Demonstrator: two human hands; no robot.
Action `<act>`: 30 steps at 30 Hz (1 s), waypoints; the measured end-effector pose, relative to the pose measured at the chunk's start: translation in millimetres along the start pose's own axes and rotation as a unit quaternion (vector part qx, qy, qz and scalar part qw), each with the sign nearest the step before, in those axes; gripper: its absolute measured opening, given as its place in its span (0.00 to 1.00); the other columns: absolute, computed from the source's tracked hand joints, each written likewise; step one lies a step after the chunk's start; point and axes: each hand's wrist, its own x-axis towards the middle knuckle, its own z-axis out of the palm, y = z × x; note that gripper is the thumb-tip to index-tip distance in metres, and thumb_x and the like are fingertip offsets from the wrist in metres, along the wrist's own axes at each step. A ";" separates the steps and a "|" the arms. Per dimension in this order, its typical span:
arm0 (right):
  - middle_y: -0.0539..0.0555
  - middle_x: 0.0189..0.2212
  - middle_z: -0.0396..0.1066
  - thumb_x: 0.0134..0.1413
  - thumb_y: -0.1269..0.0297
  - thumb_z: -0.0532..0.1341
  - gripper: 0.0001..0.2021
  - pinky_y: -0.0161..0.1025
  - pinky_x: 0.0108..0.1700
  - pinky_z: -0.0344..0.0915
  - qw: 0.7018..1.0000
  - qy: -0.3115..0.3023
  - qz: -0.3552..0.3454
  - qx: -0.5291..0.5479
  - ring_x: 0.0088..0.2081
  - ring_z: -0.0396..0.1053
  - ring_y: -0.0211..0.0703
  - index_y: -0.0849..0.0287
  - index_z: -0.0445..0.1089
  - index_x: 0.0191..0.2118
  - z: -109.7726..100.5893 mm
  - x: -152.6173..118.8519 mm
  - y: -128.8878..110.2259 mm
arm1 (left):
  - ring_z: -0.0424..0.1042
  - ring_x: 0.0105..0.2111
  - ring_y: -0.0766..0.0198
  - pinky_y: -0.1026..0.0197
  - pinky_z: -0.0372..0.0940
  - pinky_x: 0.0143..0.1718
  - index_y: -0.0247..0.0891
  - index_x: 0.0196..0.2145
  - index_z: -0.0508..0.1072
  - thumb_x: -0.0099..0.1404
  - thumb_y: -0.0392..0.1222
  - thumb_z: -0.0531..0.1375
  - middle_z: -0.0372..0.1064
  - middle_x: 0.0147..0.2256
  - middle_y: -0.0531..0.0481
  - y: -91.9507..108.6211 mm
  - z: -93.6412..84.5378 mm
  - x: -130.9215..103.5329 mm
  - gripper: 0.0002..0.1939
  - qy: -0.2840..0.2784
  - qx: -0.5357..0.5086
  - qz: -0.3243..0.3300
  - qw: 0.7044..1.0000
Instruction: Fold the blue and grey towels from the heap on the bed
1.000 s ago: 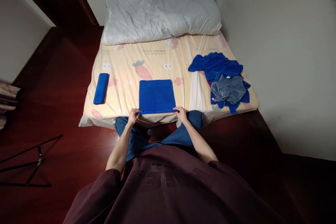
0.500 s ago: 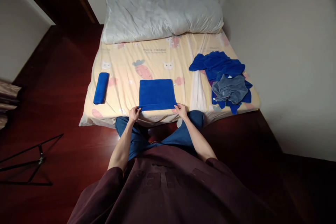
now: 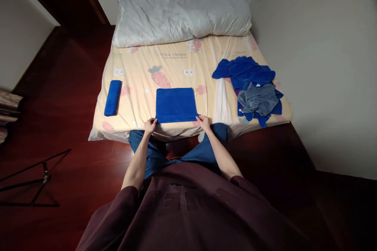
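Note:
A blue towel [image 3: 176,102] lies flat as a rectangle near the front edge of the bed, with a narrow strip folded over along its near side. My left hand [image 3: 150,125] pinches the near left corner of that strip. At the near right corner, my right hand [image 3: 203,122] grips the strip in the same way. To the left lies a rolled blue towel [image 3: 112,98]. On the right is a loose heap of blue towels [image 3: 244,71], with a crumpled grey towel [image 3: 257,99] on top of its near part.
The bed [image 3: 138,82] has a yellow patterned sheet. A bulky pale quilt [image 3: 182,8] lies across its far end. A wall [image 3: 318,66] runs along the right. Black stand legs [image 3: 44,178] rest on the dark red floor at left, near a bunched curtain [image 3: 8,111].
Both hands keep their hold on the towel's near corners. The view has shifted very slightly; the towels look unmoved.

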 end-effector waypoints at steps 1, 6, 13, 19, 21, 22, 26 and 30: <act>0.58 0.27 0.78 0.51 0.37 0.63 0.24 0.44 0.37 0.73 1.000 0.001 0.000 0.001 0.31 0.76 0.50 0.57 0.73 0.28 0.6 1.1 -0.8 | 0.77 0.37 0.54 0.57 0.69 0.44 0.37 0.35 0.78 0.67 0.51 0.59 0.79 0.32 0.45 0.2 0.5 0.8 0.15 0.002 0.000 0.000 1.000; 0.60 0.30 0.79 0.52 0.40 0.64 0.23 0.44 0.39 0.76 1.000 0.013 0.001 0.001 0.34 0.78 0.51 0.59 0.75 0.32 1.3 0.3 -9.8 | 0.77 0.39 0.53 0.53 0.71 0.48 0.36 0.40 0.77 0.68 0.50 0.59 0.78 0.36 0.43 1.6 4.3 -2.6 0.14 0.026 -0.003 0.009 1.000; 0.63 0.59 0.74 0.68 0.58 0.56 0.21 0.51 0.64 0.69 0.960 0.034 -0.205 -0.190 0.60 0.72 0.52 0.59 0.73 0.61 -5.6 -51.0 -34.2 | 0.64 0.66 0.49 0.44 0.61 0.68 0.35 0.64 0.68 0.72 0.41 0.54 0.64 0.65 0.34 1.2 5.6 -50.9 0.24 0.068 0.092 0.269 0.956; 0.56 0.70 0.62 0.73 0.69 0.48 0.25 0.54 0.73 0.57 0.894 -0.098 -0.278 -0.337 0.73 0.56 0.49 0.58 0.66 0.69 17.4 -65.0 -48.0 | 0.50 0.74 0.49 0.41 0.53 0.73 0.33 0.69 0.64 0.75 0.36 0.47 0.56 0.72 0.39 17.8 18.4 -51.6 0.27 -0.059 0.210 0.340 0.915; 0.57 0.72 0.59 0.72 0.70 0.48 0.26 0.54 0.74 0.53 0.885 -0.105 -0.265 -0.368 0.74 0.53 0.50 0.60 0.64 0.71 22.7 -59.1 -46.0 | 0.49 0.74 0.48 0.41 0.51 0.73 0.30 0.69 0.64 0.75 0.36 0.46 0.54 0.72 0.37 20.8 21.8 -44.7 0.28 -0.060 0.235 0.324 0.914; 0.58 0.72 0.57 0.72 0.71 0.48 0.26 0.54 0.75 0.52 0.882 -0.106 -0.254 -0.382 0.75 0.52 0.50 0.61 0.63 0.71 24.0 -56.0 -44.1 | 0.49 0.74 0.48 0.41 0.51 0.74 0.29 0.69 0.63 0.75 0.36 0.46 0.54 0.72 0.37 21.1 22.7 -41.6 0.28 -0.057 0.244 0.315 0.915; 0.63 0.73 0.54 0.69 0.75 0.47 0.29 0.55 0.73 0.54 0.872 -0.114 -0.197 -0.432 0.74 0.53 0.53 0.67 0.60 0.72 24.8 -48.0 -36.8 | 0.49 0.74 0.48 0.42 0.50 0.74 0.29 0.71 0.62 0.73 0.33 0.48 0.53 0.72 0.36 16.9 22.9 -34.3 0.30 -0.051 0.268 0.290 0.917; 0.66 0.73 0.53 0.66 0.77 0.47 0.30 0.56 0.69 0.60 0.865 -0.107 -0.159 -0.464 0.74 0.53 0.54 0.68 0.59 0.73 29.1 -43.6 -38.6 | 0.50 0.74 0.45 0.41 0.50 0.74 0.26 0.71 0.61 0.73 0.32 0.46 0.52 0.72 0.34 15.5 23.8 -29.2 0.30 -0.049 0.299 0.265 0.915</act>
